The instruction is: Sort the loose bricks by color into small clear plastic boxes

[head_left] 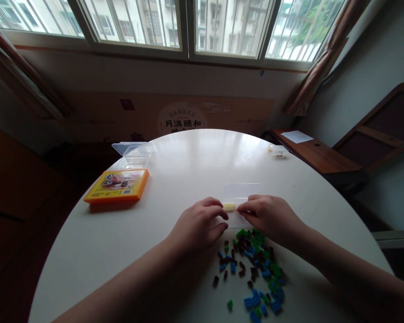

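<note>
My left hand (199,225) and my right hand (269,216) meet near the middle of a round white table (188,170). Both pinch a small pale yellow strip of tiny bricks (229,207) between their fingertips, one hand at each end. Behind the strip lies a small clear plastic bag (241,192). Just in front of my hands a loose pile of tiny blue, green and dark brown bricks (256,269) is scattered across the table.
An orange box with a printed picture (117,185) lies at the table's left, with a clear plastic tray (133,152) behind it. A small clear packet (278,151) sits at the far right edge. A wooden bench with a paper sheet (298,137) stands beyond.
</note>
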Available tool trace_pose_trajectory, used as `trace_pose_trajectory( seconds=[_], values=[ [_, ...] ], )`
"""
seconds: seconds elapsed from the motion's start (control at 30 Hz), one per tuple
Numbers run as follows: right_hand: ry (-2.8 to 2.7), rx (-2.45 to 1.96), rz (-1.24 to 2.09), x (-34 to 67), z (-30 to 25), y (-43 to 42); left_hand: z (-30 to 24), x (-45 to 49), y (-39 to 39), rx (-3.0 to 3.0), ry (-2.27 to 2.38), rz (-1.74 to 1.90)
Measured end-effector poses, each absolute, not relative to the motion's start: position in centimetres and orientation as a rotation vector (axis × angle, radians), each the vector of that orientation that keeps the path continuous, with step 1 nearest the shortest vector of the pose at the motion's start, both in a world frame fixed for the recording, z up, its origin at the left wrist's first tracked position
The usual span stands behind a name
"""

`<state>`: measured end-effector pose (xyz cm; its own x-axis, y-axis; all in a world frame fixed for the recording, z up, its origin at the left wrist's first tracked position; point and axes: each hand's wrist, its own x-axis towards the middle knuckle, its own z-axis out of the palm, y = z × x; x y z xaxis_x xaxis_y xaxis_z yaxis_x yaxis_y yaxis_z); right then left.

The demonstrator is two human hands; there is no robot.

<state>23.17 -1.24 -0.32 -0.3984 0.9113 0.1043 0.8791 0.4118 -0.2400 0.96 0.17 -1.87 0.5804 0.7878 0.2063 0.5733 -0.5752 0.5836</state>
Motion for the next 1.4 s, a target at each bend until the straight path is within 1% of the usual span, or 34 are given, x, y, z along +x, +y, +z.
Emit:
trace_pose_trajectory(
  seconds=[0.27,1.4],
  values=[
    [-2.442,-1.597,0.17,22.92,-0.52,-1.35,-1.99,0.91,0.19,2.359,1.083,0.632],
    [-2.387,-1.557,0.242,23.36,-1.03,-1.29,-2.04,0.83,0.29,2.318,1.086,0.589]
  ],
)
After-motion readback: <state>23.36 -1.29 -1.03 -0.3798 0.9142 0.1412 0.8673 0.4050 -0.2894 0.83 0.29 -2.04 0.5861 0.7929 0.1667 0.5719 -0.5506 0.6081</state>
